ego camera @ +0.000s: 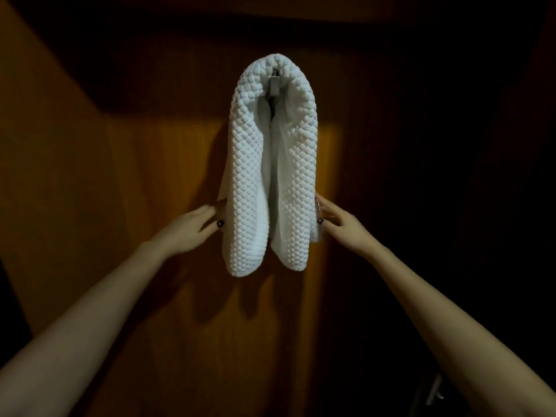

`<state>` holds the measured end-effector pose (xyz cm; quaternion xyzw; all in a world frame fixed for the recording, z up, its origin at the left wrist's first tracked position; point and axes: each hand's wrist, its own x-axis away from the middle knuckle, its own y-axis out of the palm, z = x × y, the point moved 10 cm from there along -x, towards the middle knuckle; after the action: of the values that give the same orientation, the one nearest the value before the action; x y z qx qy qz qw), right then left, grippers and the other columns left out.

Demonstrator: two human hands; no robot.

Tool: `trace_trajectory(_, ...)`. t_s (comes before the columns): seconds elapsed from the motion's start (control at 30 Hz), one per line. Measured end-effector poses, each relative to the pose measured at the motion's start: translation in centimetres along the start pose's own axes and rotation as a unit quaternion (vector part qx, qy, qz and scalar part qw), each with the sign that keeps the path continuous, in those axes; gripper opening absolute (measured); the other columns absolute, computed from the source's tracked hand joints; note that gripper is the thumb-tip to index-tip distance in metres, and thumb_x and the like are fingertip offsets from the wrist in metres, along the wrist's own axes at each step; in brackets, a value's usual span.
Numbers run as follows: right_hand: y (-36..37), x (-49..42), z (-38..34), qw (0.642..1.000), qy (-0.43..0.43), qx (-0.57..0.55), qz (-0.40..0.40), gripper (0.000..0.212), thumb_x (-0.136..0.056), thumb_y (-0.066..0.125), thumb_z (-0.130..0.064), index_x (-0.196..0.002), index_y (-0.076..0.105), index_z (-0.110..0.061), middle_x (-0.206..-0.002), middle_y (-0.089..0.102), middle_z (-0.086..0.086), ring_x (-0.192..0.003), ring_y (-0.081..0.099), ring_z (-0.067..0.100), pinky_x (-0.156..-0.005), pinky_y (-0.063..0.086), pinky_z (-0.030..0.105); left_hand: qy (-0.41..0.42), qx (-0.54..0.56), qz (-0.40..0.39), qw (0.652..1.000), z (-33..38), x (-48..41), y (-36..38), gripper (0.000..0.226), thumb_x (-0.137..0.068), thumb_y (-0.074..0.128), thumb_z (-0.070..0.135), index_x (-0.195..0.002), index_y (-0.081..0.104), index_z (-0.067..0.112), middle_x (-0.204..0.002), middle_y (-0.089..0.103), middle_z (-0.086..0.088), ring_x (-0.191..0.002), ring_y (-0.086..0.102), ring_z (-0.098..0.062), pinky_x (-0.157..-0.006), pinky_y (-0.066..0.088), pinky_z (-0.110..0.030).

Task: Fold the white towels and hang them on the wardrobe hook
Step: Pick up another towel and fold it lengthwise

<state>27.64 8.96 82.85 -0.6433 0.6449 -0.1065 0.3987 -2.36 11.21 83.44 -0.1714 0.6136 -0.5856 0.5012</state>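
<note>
A folded white waffle-textured towel (272,176) hangs draped over a small metal hook (274,85) on the wooden wardrobe panel (156,164). Its two halves hang down side by side, the left one slightly longer. My left hand (195,227) reaches to the towel's lower left edge, thumb and fingers pinching it from the side. My right hand (337,221) does the same at the lower right edge, fingertips tucked behind the cloth. Both arms stretch forward and up.
The wardrobe wood is lit orange behind the towel and falls into deep shadow above and to the right. A dim metal handle (434,389) shows at the lower right.
</note>
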Motion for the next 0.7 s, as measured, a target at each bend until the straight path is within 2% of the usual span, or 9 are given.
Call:
trace_trajectory(0.07, 0.1, 2.1, 0.3, 1.000, 0.025, -0.005, 0.002, 0.063, -0.097, 0.050, -0.018, -0.151, 0.025, -0.040, -0.150, 0.042, -0.004, -0.134, 0.042, 0.014, -0.102, 0.037, 0.022, 0.004, -0.013, 0.016, 1.000, 0.2, 2.5, -0.3, 0.051, -0.098, 0.044, 0.037, -0.145, 0.034, 0.021, -0.144, 0.042, 0.001, -0.129, 0.042, -0.017, -0.102, 0.039, -0.033)
trace_trajectory(0.1, 0.4, 3.3, 0.5, 0.999, 0.042, -0.005, 0.004, 0.064, -0.097, 0.051, -0.021, -0.152, 0.023, -0.040, -0.150, 0.043, -0.001, -0.134, 0.042, 0.018, -0.105, 0.038, 0.030, 0.008, -0.024, 0.018, 1.000, 0.6, 3.8, -0.3, 0.057, -0.097, 0.044, 0.041, -0.149, 0.027, 0.024, -0.151, 0.033, 0.003, -0.135, 0.036, -0.016, -0.108, 0.036, -0.035)
trace_trajectory(0.2, 1.9, 8.3, 0.8, 0.995, 0.100, 0.005, 0.006, 0.065, -0.097, 0.053, -0.023, -0.153, 0.021, -0.037, -0.152, 0.039, 0.005, -0.135, 0.043, 0.027, -0.105, 0.041, 0.038, 0.029, -0.049, -0.002, 0.998, 2.8, 7.8, 0.1, 0.062, -0.096, 0.045, 0.044, -0.150, 0.021, 0.028, -0.154, 0.027, 0.005, -0.140, 0.028, -0.016, -0.112, 0.027, -0.033)
trace_trajectory(0.27, 3.4, 12.5, 0.7, 0.992, 0.128, 0.020, -0.002, 0.066, -0.098, 0.053, -0.021, -0.154, 0.019, -0.034, -0.154, 0.036, 0.008, -0.135, 0.042, 0.029, -0.105, 0.042, 0.039, 0.047, -0.057, -0.018, 0.997, 4.7, 10.6, 1.1, 0.062, -0.096, 0.048, 0.043, -0.150, 0.023, 0.026, -0.154, 0.031, 0.001, -0.141, 0.028, -0.018, -0.113, 0.023, -0.033)
trace_trajectory(0.37, 6.3, 19.6, 1.0, 0.982, 0.178, 0.044, -0.042, 0.069, -0.098, 0.053, -0.017, -0.155, 0.016, -0.030, -0.155, 0.033, 0.010, -0.136, 0.041, 0.029, -0.102, 0.041, 0.032, 0.050, -0.056, -0.064, 0.995, 7.7, 15.2, 4.5, 0.062, -0.096, 0.048, 0.044, -0.150, 0.024, 0.025, -0.155, 0.029, 0.000, -0.144, 0.021, -0.020, -0.117, 0.016, -0.036)
trace_trajectory(0.53, 9.7, 32.6, 3.1, 0.958, 0.255, 0.085, -0.097, 0.074, -0.097, 0.055, -0.018, -0.155, 0.011, -0.031, -0.161, 0.019, 0.009, -0.146, 0.025, 0.027, -0.115, 0.030, 0.039, 0.072, -0.034, -0.178, 0.981, 14.8, 22.3, 12.4, 0.062, -0.097, 0.041, 0.050, -0.151, 0.016, 0.033, -0.158, 0.018, 0.005, -0.146, 0.010, -0.018, -0.117, 0.011, -0.044)
trace_trajectory(0.7, 9.7, 46.1, 7.6, 0.919, 0.357, 0.101, -0.132, 0.076, -0.097, 0.055, -0.020, -0.156, 0.008, -0.030, -0.159, 0.020, 0.013, -0.143, 0.030, 0.029, -0.112, 0.033, 0.037, 0.138, -0.008, -0.275, 0.951, 23.2, 28.2, 20.7, 0.060, -0.097, 0.039, 0.049, -0.150, 0.012, 0.038, -0.159, 0.012, 0.005, -0.146, 0.006, -0.020, -0.118, 0.010, -0.047)
